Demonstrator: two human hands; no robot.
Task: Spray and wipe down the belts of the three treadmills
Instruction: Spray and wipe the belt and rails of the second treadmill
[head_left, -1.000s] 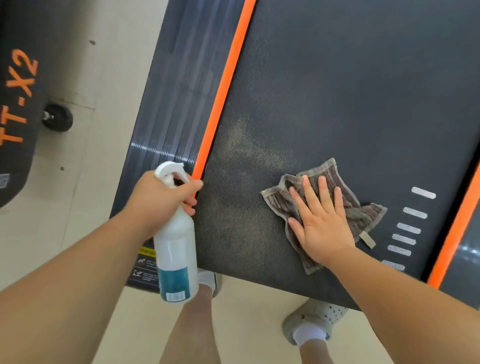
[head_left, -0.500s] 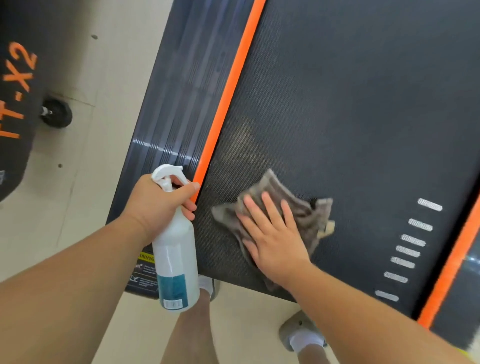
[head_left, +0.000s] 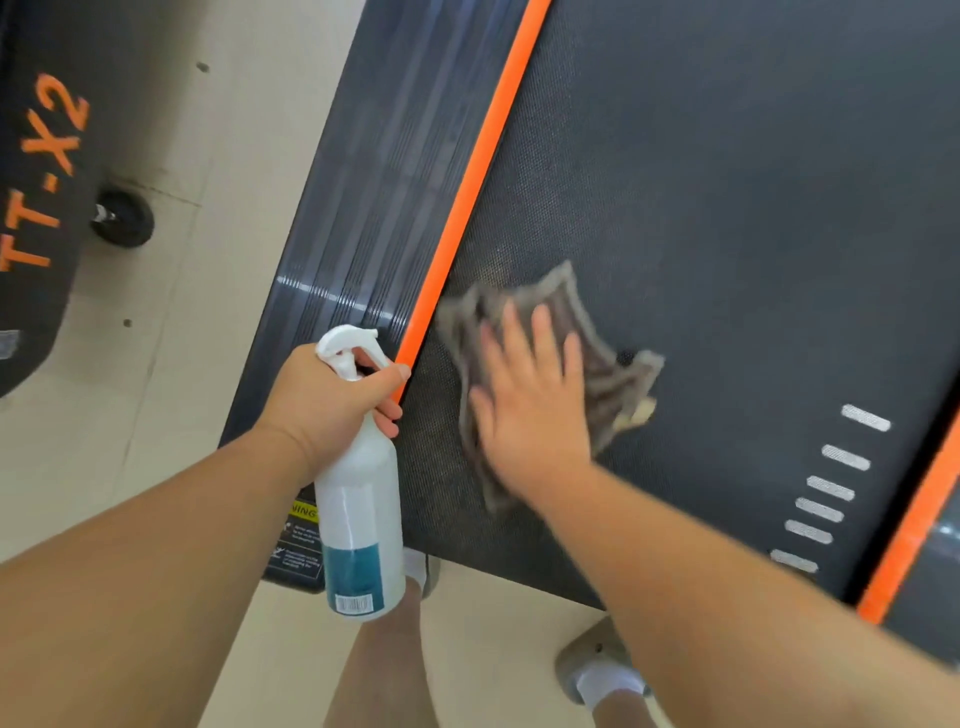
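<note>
Head view, looking down on the rear end of a treadmill.

- Belt (head_left: 727, 208): dark, fine-textured, fills most of the frame. A row of short white marks (head_left: 831, 488) runs along its right side. A paler, dull patch shows around the cloth.
- Cloth (head_left: 621, 379): grey-brown, crumpled, lies on the left part of the belt, just beside the orange strip (head_left: 467, 192) and near the belt's rear edge. Its outline is blurred.
- Right hand (head_left: 530, 410): flat, palm down on the cloth, fingers straight and slightly spread, pressing it to the belt. Nothing is gripped.
- Left hand (head_left: 327, 400): fingers and thumb curled round the neck of the bottle (head_left: 358, 509), just under the white trigger head. Bottle hangs upright over the rear corner of the ribbed side rail (head_left: 353, 208), clear of the belt; white body, teal band low down.
- Second orange strip at the far right edge.
- Left of frame: another treadmill (head_left: 36, 182) lettered "TT-X2", with a small black wheel (head_left: 122, 218), on pale floor (head_left: 218, 156).
- Bottom: bare legs, a white sock in a pale shoe (head_left: 587, 660).
</note>
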